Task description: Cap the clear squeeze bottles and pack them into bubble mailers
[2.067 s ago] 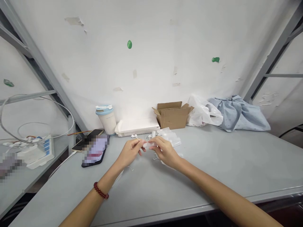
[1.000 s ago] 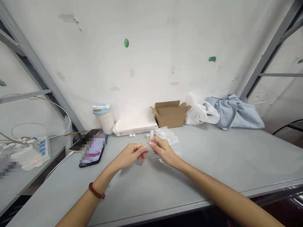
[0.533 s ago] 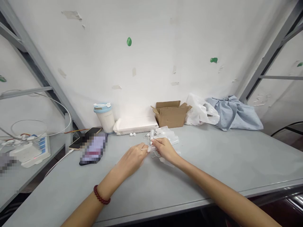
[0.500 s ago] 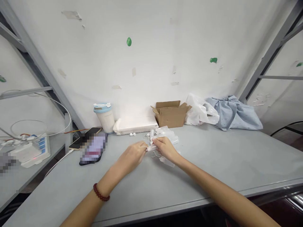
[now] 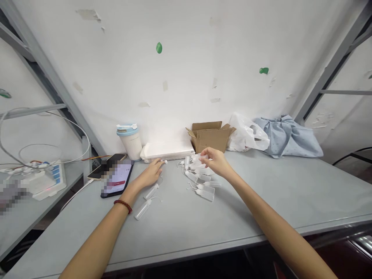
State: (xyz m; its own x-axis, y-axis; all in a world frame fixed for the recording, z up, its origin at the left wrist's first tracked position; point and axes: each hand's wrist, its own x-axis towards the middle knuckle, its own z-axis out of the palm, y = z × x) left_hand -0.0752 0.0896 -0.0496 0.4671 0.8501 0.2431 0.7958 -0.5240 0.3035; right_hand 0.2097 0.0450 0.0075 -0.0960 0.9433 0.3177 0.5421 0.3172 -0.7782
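My left hand [image 5: 151,171] reaches over the table with its fingers stretched out. Its fingertips are at a small white piece [image 5: 165,162] that looks like a cap. Two small clear plastic bottles [image 5: 142,209] with white tops and thin white strings lie below that hand. On the right, my right hand [image 5: 214,159] is above a loose pile of similar clear bottles [image 5: 205,192]. Thumb and forefinger are curved and apart beside a clear bottle [image 5: 195,158] at the back of the pile. Whether they touch it is hard to see.
Behind are a stack of white sheets [image 5: 168,150], an open cardboard box [image 5: 210,140], a white plastic bag [image 5: 247,133] and blue cloth [image 5: 287,137]. To the left stand a lidded cup [image 5: 130,143], two phones [image 5: 117,180] and a power strip [image 5: 50,184] with cables.
My hands have come apart from the bottle they held together. The left moved left to the small white piece, the right up over the pile. Two bottles now show on the left.
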